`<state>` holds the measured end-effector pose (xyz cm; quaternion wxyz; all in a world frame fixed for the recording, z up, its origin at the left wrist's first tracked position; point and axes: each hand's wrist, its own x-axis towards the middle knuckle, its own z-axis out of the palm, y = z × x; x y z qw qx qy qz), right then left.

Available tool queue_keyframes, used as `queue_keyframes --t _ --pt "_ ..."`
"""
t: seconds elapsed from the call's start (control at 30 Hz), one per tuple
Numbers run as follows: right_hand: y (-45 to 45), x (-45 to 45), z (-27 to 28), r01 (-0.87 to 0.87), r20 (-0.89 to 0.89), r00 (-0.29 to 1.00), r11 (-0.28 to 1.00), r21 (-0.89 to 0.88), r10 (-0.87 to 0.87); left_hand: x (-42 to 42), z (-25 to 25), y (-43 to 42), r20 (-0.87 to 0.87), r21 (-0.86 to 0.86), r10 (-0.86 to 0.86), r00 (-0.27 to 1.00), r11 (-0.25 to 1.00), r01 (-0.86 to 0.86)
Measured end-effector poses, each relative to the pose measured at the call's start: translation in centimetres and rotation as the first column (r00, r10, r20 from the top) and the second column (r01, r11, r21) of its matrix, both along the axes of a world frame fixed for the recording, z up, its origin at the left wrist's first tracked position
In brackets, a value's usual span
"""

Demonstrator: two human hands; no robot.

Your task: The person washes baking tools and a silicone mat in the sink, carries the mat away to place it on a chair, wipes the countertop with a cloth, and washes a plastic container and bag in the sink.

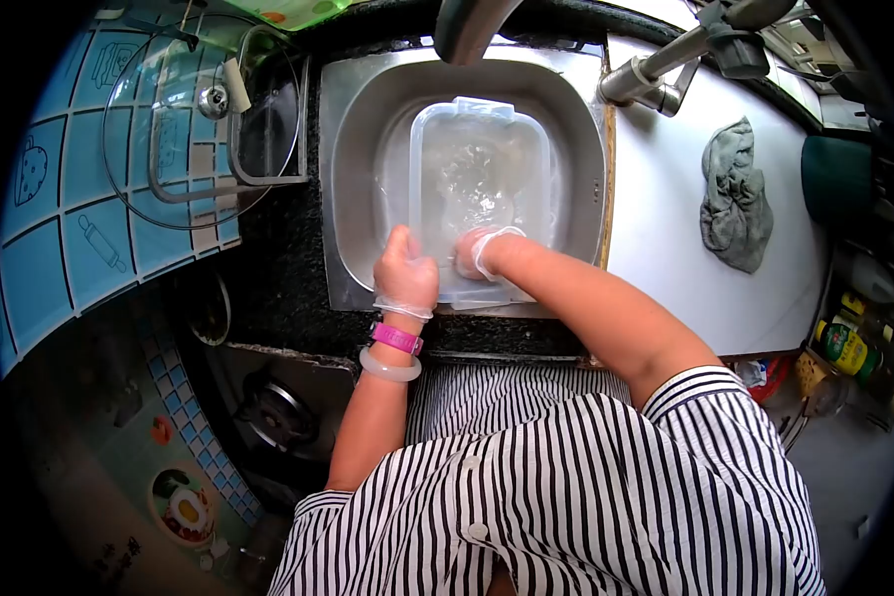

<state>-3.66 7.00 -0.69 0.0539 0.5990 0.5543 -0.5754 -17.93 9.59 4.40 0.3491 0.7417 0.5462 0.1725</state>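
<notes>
A clear rectangular plastic container (419, 159) stands in the steel sink (368, 109) with rippling water inside. My left hand (405, 273), in a thin see-through glove, is closed at the container's near left edge, thumb on top. Beyond the container's near edge, my right hand (472, 253), gloved the same way, reaches down into the water. Its fingers are bent out of sight, so whether they hold anything is hidden. A pink watch band (397, 338) and a pale bangle (389, 365) circle my left wrist.
The faucet spout (467, 30) hangs over the sink's far side. A crumpled grey cloth (737, 199) lies on the white counter (656, 248) to the right. A glass lid (129, 129) rests in a rack at the left. Bottles (849, 348) stand at the far right.
</notes>
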Motion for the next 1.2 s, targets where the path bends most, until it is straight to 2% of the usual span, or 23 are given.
queue_keyframes --t 0.07,0.1,0.17,0.2,0.23,0.27,0.3,0.37,0.4,0.47,0.5,0.57,0.6,0.67,0.7,0.77,0.9,0.97,1.0,1.07,1.1,1.17,1.2 --pt "-0.1 1.6 1.9 -0.371 0.217 0.894 0.919 -0.133 0.393 0.9 1.6 0.9 -0.065 -0.033 -0.043 0.997 0.999 0.041" --pt "-0.2 1.7 1.8 -0.373 0.219 0.893 0.919 -0.130 0.393 1.4 2.5 1.4 -0.133 -0.068 -0.083 0.988 0.995 0.074" --pt "-0.6 1.7 1.1 -0.487 0.358 0.820 0.873 0.028 0.446 2.3 3.3 1.4 -0.170 -0.075 -0.102 0.980 0.993 0.090" --pt "-0.7 2.0 0.5 -0.483 0.359 0.822 0.875 0.030 0.442 2.9 3.7 1.5 -0.205 -0.081 -0.125 0.971 0.991 0.111" --pt "-0.4 2.5 -0.1 -0.401 0.474 0.832 0.903 0.154 0.289 3.3 4.2 1.7 -0.205 -0.079 -0.129 0.970 0.990 0.115" --pt "-0.2 3.0 -1.0 -0.328 0.561 0.819 0.901 0.285 0.120 3.6 4.8 1.9 -0.278 -0.077 -0.179 0.944 0.983 0.164" --pt "0.4 4.3 -2.0 -0.325 0.560 0.820 0.902 0.286 0.118 4.0 5.3 2.0 -0.350 -0.078 -0.228 0.909 0.974 0.214" --pt "1.5 7.3 -4.3 -0.149 0.621 0.780 0.941 0.303 -0.076 4.9 6.5 2.3 -0.390 -0.105 -0.272 0.880 0.962 0.251" --pt "1.3 7.9 -5.2 -0.144 0.619 0.782 0.942 0.304 -0.080 5.3 7.2 2.4 -0.426 -0.133 -0.313 0.849 0.950 0.283" --pt "0.6 9.1 -6.3 0.072 0.460 0.842 0.903 0.423 -0.283 6.4 8.3 2.4 -0.477 -0.153 -0.332 0.814 0.943 0.295" --pt "0.1 8.7 -4.7 0.077 0.461 0.840 0.903 0.422 -0.287 6.9 8.6 2.3 -0.524 -0.174 -0.346 0.778 0.938 0.300" --pt "-1.6 6.4 -1.6 -0.031 0.545 0.832 0.970 0.240 -0.108 7.5 8.8 2.2 -0.533 -0.159 -0.365 0.764 0.929 0.333" --pt "-2.0 5.5 -1.1 -0.030 0.544 0.832 0.970 0.240 -0.109 7.7 8.8 2.2 -0.542 -0.145 -0.379 0.750 0.921 0.361" --pt "-2.8 4.0 -0.1 -0.027 0.383 0.922 0.976 0.218 -0.060 8.0 9.0 2.1 -0.537 -0.152 -0.377 0.755 0.923 0.353" --pt "-3.3 3.0 -0.2 -0.022 0.383 0.921 0.976 0.218 -0.065 8.1 9.1 2.1 -0.532 -0.156 -0.371 0.761 0.926 0.342" --pt "-3.8 1.5 -0.5 -0.195 0.128 0.977 0.963 0.186 0.173 7.9 8.8 2.0 -0.514 -0.140 -0.360 0.779 0.931 0.338" --pt "-3.4 1.6 -0.6 -0.196 0.055 0.980 0.969 0.149 0.190 7.5 8.1 2.0 -0.483 -0.151 -0.336 0.809 0.942 0.301" --pt "-2.6 3.3 -0.8 -0.083 0.274 0.961 0.983 0.162 0.036 7.4 8.0 2.0 -0.474 -0.154 -0.345 0.810 0.938 0.310" --pt "-2.2 3.6 -2.2 -0.082 0.269 0.962 0.983 0.162 0.036 7.3 7.9 1.9 -0.463 -0.160 -0.354 0.813 0.935 0.316" --pt "-1.4 3.8 -3.7 0.271 0.382 0.835 0.899 0.343 -0.397 7.1 7.4 2.1 -0.429 -0.164 -0.373 0.823 0.928 0.335" --pt "-1.5 3.7 -3.7 0.273 0.377 0.836 0.899 0.343 -0.398 7.1 7.3 2.2 -0.388 -0.163 -0.389 0.835 0.921 0.353" --pt "-2.0 3.3 -3.4 0.668 0.178 0.652 0.669 0.325 -0.737 7.1 7.1 2.4 -0.373 -0.179 -0.395 0.840 0.918 0.352" --pt "-2.2 2.7 -3.1 0.671 0.175 0.652 0.668 0.322 -0.738 7.0 7.0 2.5 -0.354 -0.197 -0.401 0.845 0.915 0.352"
